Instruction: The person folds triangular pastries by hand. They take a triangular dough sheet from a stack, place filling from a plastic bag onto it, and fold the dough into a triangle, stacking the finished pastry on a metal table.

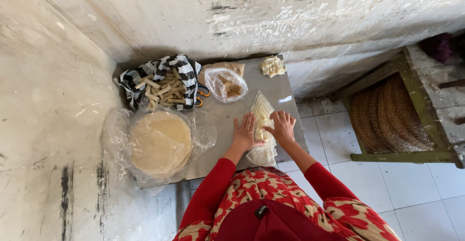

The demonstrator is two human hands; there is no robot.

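Note:
My left hand (244,132) lies flat, fingers spread, on the left edge of a pale wrapper sheet (262,111) on the grey table (286,93). My right hand (282,126) presses with curled fingers on the right side of the same sheet, pinching it near the middle. The sheet is part of a stack of thin yellowish pieces that runs from the table's middle to its front edge. Both sleeves are red.
A round stack of wrappers (161,143) sits in clear plastic at the left. Behind it a striped bag (164,83) holds several rolled sticks. A plastic bag of brown filling (225,84) and a lump of dough (272,66) lie at the back. A green wooden rack (402,115) stands at the right.

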